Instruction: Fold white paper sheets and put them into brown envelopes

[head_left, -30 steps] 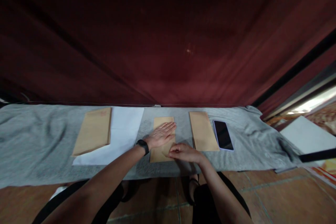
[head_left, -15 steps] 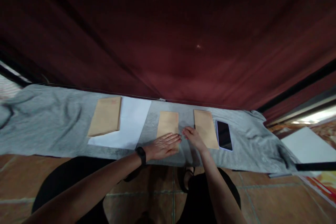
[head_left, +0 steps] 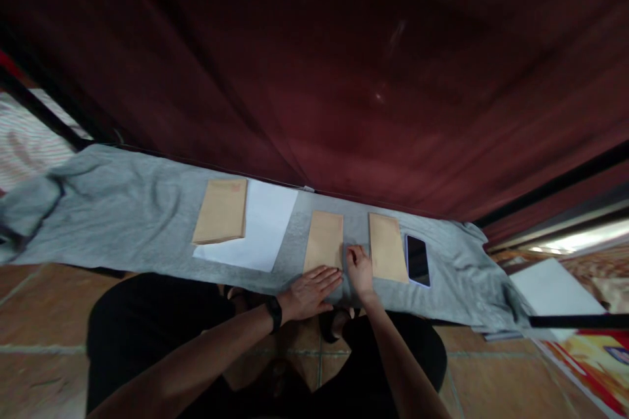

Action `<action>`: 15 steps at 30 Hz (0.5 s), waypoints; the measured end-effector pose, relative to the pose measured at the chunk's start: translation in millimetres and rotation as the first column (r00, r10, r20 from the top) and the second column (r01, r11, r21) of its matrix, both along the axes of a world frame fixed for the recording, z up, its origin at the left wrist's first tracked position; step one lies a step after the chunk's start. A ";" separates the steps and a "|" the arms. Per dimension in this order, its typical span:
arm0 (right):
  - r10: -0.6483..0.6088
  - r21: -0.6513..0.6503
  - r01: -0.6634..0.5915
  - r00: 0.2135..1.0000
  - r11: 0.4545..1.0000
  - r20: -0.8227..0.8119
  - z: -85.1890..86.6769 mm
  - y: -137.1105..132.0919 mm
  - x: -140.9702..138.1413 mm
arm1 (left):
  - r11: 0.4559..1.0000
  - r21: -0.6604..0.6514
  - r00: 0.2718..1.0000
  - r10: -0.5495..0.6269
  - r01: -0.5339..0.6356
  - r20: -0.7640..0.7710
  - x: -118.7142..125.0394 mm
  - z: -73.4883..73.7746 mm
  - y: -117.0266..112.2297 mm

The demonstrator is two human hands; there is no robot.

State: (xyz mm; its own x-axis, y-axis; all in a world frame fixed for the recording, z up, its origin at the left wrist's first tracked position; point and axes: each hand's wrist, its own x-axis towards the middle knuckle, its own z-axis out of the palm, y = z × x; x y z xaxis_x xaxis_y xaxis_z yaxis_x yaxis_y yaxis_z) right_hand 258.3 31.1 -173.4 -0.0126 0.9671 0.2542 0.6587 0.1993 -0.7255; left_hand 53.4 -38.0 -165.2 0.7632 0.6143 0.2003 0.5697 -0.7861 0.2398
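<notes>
A brown paper envelope [head_left: 324,239] lies flat on the grey cloth in front of me. My left hand [head_left: 314,291], with a black band on its wrist, is spread flat over the envelope's near end, fingers pointing right. Just right of that envelope, my right hand [head_left: 360,272] rests low over the cloth with its fingers curled in. Whatever may be inside those fingers is hidden. Close beside the right hand lies a second brown envelope [head_left: 388,249].
On the left, a stack of brown envelopes [head_left: 221,209] sits partly on white paper [head_left: 268,226]. A phone [head_left: 417,260] lies right of the second envelope. The grey cloth [head_left: 137,209] covers a narrow surface against a dark red panel [head_left: 334,111]. A white sheet [head_left: 555,288] is at far right.
My left hand has slid toward the near end of the middle envelope, uncovering more of it. My right hand's fingers have curled tighter. The camera view has shifted and tilted.
</notes>
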 end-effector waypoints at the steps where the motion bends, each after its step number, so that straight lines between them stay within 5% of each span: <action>1: -0.001 0.011 0.000 1.000 1.000 0.018 0.7 -3.6 -2.8 | 1.000 -0.005 1.000 0.011 -0.011 -0.001 -0.5 -2.1 -1.4; 9: -0.009 0.126 -0.021 0.973 0.992 0.230 -8.0 -24.5 -12.3 | 0.997 -0.027 0.998 0.070 -0.070 0.005 -5.8 -13.7 -8.3; 15: -0.028 0.135 -0.016 0.949 0.991 0.315 -6.5 -25.5 -12.9 | 0.997 -0.051 0.998 0.060 -0.059 0.022 -6.1 -9.0 -5.4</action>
